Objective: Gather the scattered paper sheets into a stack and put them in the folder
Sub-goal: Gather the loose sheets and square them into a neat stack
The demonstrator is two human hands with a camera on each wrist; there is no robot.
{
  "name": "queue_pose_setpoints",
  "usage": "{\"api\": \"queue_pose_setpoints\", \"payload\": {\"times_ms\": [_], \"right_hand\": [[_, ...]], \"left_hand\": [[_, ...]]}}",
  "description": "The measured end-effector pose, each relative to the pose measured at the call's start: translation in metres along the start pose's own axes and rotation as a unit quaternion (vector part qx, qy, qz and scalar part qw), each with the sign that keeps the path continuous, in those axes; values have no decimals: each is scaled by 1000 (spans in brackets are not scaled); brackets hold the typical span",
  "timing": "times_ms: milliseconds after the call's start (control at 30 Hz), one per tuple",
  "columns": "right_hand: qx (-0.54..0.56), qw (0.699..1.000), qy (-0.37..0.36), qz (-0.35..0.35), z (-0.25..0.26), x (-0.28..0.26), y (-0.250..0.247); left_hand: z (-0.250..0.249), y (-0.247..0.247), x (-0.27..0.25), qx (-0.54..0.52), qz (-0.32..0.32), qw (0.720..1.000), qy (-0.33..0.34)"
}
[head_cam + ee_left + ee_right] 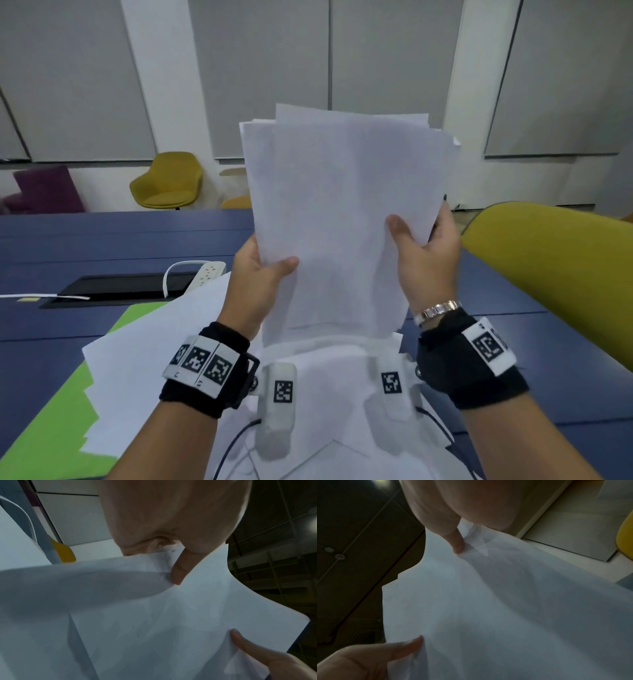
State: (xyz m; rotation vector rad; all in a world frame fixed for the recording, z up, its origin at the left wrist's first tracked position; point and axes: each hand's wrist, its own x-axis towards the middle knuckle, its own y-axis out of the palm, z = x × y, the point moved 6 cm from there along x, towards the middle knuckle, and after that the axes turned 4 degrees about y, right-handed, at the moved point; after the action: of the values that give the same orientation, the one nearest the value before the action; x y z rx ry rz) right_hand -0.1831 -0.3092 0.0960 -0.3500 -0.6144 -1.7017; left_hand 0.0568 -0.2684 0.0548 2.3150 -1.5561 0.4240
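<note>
The person is holding a bundle of white paper sheets (pixel 346 219) upright in front of the chest, raised off the blue table (pixel 479 370). The left hand (pixel 255 284) is gripping the bundle's left edge, thumb laid across the front and fingers curled behind. The right hand (pixel 426 253) is pinching the right edge the same way, thumb on the front, fingers behind. The sheets are sitting unevenly, their top edges staggered; how many there are cannot be told.

Below both wrists, more loose sheets (pixel 154 359) are lying fanned on the table, partly covering a green folder (pixel 68 404) that is showing to the left of the left forearm. Only one folder is visible.

Beyond the left hand, one white power strip (pixel 209 272) with its cable is resting beside a dark recessed slot (pixel 116 286) in the table. A white paper strip (pixel 44 296) is lying further left. Just right of the right hand, a yellow chair back (pixel 555 270) is standing close. Past the table, further yellow chairs (pixel 168 181) and one purple seat (pixel 44 190) are standing against the panelled wall (pixel 267 68); the raised bundle is hiding part of them.

In the left wrist view, the thumb (pixel 180 568) is pressing the paper into a fold.
</note>
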Motion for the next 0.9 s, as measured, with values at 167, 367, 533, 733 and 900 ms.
{"api": "queue_pose_setpoints", "payload": {"times_ms": [167, 367, 533, 733, 900], "right_hand": [[1, 998, 50, 31, -15, -2, 1], [27, 974, 211, 81, -55, 0, -4], [32, 964, 243, 104, -63, -10, 6], [34, 972, 224, 67, -59, -5, 2], [22, 974, 210, 79, -54, -11, 10]], "left_hand": [[10, -6, 0, 7, 13, 1000, -24], [22, -19, 3, -18, -14, 999, -42], [28, -7, -1, -37, 19, 998, -47], [27, -9, 0, -36, -17, 999, -33], [29, 2, -3, -19, 5, 999, -44]]}}
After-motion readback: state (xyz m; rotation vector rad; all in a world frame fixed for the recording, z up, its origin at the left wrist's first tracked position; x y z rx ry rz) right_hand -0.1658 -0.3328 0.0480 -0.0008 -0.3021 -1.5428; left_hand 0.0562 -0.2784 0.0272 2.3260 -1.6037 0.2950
